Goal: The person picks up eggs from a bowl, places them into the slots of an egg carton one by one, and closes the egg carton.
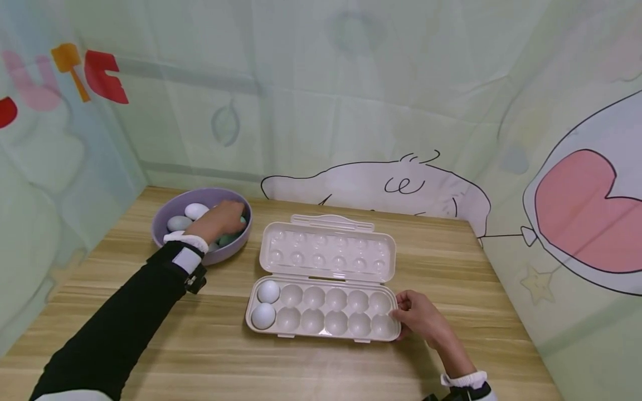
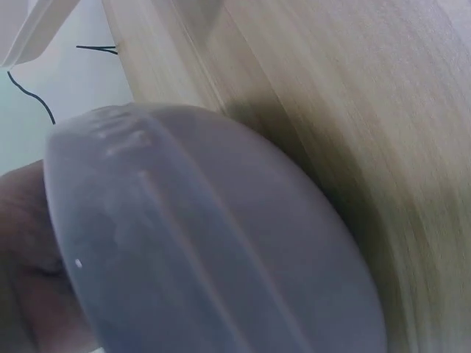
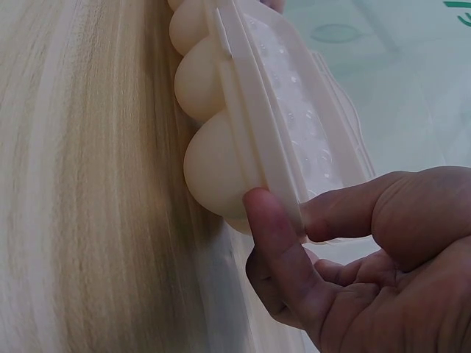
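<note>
A long, pale beige plastic egg tray (image 1: 313,320), with twelve round hollows in two rows of six, is set on the table before the person, its clear-looking, dimpled plastic lid (image 1: 328,252) laid open behind it along the hinge. The two leftmost hollows are filled: a smooth white egg (image 1: 268,291) is seated in the back row, and a second white egg (image 1: 263,316) in the front row. The tray's right end is pinched by the right hand (image 1: 421,314), its edge being held between thumb and finger, as is seen closely from the right wrist. Left of the tray, and well apart from its near row, a round purple bowl (image 1: 228,255) is placed near the table's back left corner. In it a white egg (image 1: 196,211), a grey egg (image 1: 179,223) and a green egg (image 1: 228,239) can be made out. The left hand (image 1: 220,217) is lowered into the bowl over these; its fingertips are hidden, so whether anything is gripped cannot be told. Everything is supported by a light wood-grained table (image 1: 215,345), which is backed by a pale green fabric backdrop (image 1: 351,111) printed with cartoon figures.
</note>
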Tool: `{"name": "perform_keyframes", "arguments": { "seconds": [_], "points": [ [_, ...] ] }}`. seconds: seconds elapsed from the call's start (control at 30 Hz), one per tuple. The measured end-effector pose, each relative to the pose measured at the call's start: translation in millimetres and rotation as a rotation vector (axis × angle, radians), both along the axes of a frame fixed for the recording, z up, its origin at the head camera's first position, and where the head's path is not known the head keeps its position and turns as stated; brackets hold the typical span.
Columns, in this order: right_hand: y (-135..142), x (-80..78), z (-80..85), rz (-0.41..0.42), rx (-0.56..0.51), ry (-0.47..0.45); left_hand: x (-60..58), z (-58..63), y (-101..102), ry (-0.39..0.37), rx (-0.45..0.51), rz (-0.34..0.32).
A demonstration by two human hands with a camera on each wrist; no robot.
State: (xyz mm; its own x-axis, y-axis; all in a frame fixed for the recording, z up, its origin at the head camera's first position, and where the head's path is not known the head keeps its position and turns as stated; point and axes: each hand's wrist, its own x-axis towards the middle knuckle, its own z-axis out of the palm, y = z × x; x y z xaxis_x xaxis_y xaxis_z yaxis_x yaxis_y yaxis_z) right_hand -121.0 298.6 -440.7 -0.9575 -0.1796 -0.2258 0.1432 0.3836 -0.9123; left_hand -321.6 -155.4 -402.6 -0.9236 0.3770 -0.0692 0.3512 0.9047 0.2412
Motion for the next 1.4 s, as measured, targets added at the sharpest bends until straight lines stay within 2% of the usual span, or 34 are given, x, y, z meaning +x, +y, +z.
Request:
{"name": "perform_keyframes", "arguments": {
  "seconds": [0.13, 0.3, 0.5, 0.67, 0.8, 0.9, 1.13, 1.4],
  "points": [
    [-1.8, 1.3, 0.5, -0.009, 0.004, -0.008, -0.8, -1.4, 0.3, -0.042, -0.027, 0.006],
    [-3.5, 2.2, -0.2, -0.014, 0.005, -0.017, 1.1, -4.3, 0.0, -0.043, -0.037, 0.006],
    [-4.8, 2.2, -0.4, -0.018, 0.011, -0.020, 3.8, -8.2, -5.3, -0.003, 0.035, 0.000],
    [-5.0, 2.2, 0.5, -0.016, 0.017, -0.017, 5.9, -1.7, -9.9, 0.009, 0.109, 0.004],
    [-4.6, 2.5, 0.1, -0.010, 0.021, -0.009, 12.4, 13.3, -11.3, -0.018, 0.150, 0.043],
    [-4.1, 2.8, -0.1, -0.008, 0.025, -0.006, 20.2, 31.9, -12.4, -0.032, 0.183, 0.061],
    [-2.5, 1.0, 1.8, -0.012, 0.050, 0.002, 37.4, 75.6, -5.6, 0.026, 0.310, 0.042],
    [-2.2, -0.6, 3.8, -0.006, 0.060, -0.002, 69.2, 116.1, 14.0, -0.138, 0.513, 0.016]
  ]
}}
